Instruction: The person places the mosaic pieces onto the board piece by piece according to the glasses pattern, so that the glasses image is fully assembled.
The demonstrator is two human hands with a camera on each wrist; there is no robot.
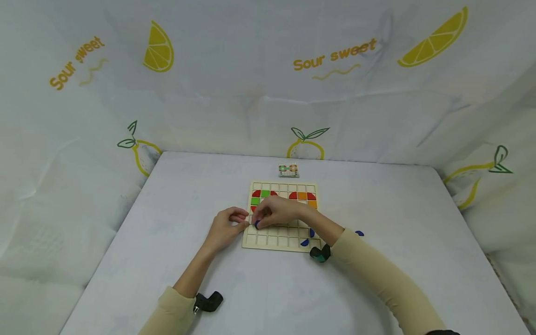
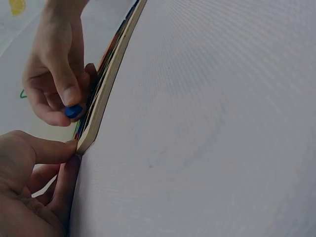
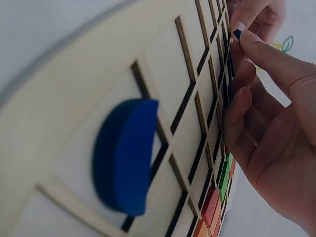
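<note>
My right hand (image 1: 278, 210) pinches a small blue piece (image 2: 73, 111) between thumb and fingertips, just above the left part of a wooden grid board (image 1: 259, 241). At the board's left edge, my left hand (image 1: 226, 228) grips the rim between thumb and fingers. Red and green pieces (image 1: 265, 193) lie in a group at the board's upper left, partly hidden by the right hand. Another group, of red and orange pieces (image 1: 302, 196), sits at the upper right. Two blue half-round pieces lie low on the board's right side, one of them large in the right wrist view (image 3: 131, 155).
Behind the board lies a small stack of patterned cards (image 1: 288, 170). One more blue piece (image 1: 359, 233) rests on the white-covered table (image 1: 398, 279), right of the board. A white cloth with lemon prints (image 1: 234, 116) hangs behind the table.
</note>
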